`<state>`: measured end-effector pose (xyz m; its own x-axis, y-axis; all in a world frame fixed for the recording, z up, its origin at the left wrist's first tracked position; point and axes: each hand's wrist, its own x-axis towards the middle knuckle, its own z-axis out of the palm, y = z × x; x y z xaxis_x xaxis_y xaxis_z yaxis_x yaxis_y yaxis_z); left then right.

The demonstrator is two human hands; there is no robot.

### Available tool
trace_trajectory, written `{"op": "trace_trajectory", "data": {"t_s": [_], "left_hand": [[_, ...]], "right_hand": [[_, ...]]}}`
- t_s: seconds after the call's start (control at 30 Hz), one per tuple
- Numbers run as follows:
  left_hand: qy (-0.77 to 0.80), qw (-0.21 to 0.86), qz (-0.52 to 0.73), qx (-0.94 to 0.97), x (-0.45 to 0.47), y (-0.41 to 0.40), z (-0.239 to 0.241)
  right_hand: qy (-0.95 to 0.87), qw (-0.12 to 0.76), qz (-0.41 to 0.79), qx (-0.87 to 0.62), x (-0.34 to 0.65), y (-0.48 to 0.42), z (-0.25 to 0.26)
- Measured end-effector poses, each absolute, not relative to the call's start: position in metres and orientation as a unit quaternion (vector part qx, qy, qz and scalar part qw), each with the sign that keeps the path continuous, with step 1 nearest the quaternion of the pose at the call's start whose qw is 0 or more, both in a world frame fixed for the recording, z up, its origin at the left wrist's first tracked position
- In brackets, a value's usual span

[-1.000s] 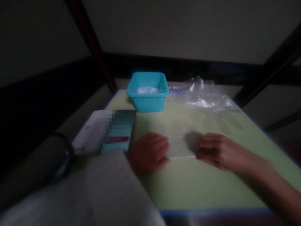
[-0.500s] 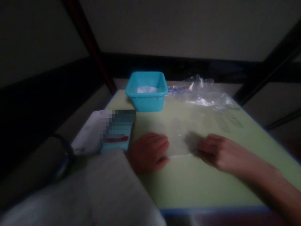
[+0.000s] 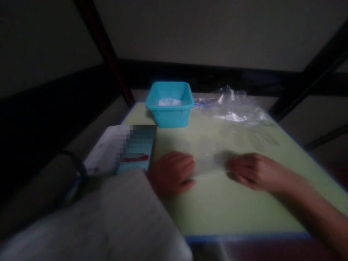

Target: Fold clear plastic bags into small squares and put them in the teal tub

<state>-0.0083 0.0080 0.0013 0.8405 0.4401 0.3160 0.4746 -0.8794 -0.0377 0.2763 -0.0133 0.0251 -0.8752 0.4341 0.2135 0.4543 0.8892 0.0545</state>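
A thin clear plastic sheet or bag (image 3: 206, 167) lies between my two hands on the pale green table. My left hand (image 3: 172, 174) rests palm down at its left side, fingers side by side and thumb apart; whatever lies under the palm is hidden. At the sheet's right side, my right hand (image 3: 248, 171) has its fingers closed on the plastic near the front edge. Its fingertips are blurred and in shadow. The plastic is so see-through that its full outline is hard to follow.
A turquoise basket (image 3: 172, 117) with something whitish inside stands at the back. To its right lies crumpled clear plastic (image 3: 233, 108). A partly pixelated pale blue item (image 3: 133, 166) and a white sheet (image 3: 103, 148) are at the left. Dark metal legs (image 3: 307, 76) frame the table.
The near edge of the plastic between my hands has shifted away from me, and my right hand has moved slightly the same way. My left hand stays in place.
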Motion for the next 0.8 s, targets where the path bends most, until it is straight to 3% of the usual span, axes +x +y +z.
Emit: {"op": "trace_trajectory", "data": {"t_s": [0.37, 0.8], "left_hand": [[-0.243, 0.043, -0.143, -0.958, -0.0080, 0.0082, 0.0022], [-0.251, 0.040, -0.153, -0.955, -0.0093, 0.0097, 0.0003]], "right_hand": [[-0.963, 0.077, -0.130, -0.223, 0.2702, -0.0122, 0.0293], [-0.962, 0.120, 0.038, -0.241, 0.2725, -0.0085, 0.0273]]}}
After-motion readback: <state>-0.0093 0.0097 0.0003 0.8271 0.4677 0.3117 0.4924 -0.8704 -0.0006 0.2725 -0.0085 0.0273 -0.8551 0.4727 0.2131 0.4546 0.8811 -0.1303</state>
